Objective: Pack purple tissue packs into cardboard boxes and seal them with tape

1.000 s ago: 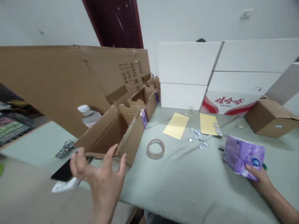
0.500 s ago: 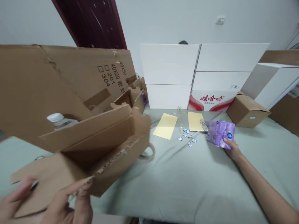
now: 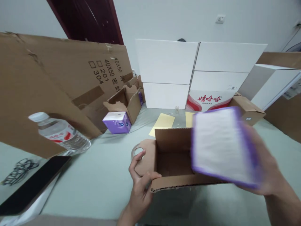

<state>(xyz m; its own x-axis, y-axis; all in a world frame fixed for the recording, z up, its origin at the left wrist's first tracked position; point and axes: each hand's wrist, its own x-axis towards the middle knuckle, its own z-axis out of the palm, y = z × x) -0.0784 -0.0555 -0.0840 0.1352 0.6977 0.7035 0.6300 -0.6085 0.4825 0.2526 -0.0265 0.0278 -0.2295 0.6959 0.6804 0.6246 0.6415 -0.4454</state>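
Note:
An open brown cardboard box [image 3: 175, 142] sits on the table in front of me. My left hand [image 3: 140, 183] pinches its near left wall and side flap. My right hand [image 3: 263, 168] is closed on a purple and white tissue pack [image 3: 219, 144], holding it tilted above the right half of the box opening. The pack is blurred by motion and hides most of my right fingers.
A second purple tissue pack [image 3: 116, 122] lies by an open cardboard box [image 3: 128, 100] at the back left. A water bottle [image 3: 60, 133], a large cardboard sheet [image 3: 47, 84], a black phone [image 3: 31, 185], a tape roll [image 3: 135, 150], yellow sheets [image 3: 162, 122] and stacked white boxes [image 3: 195, 72] surround the spot.
The box went from the left side down to the table in front of me. My right hand lifted the purple pack off the table and brought it over the box.

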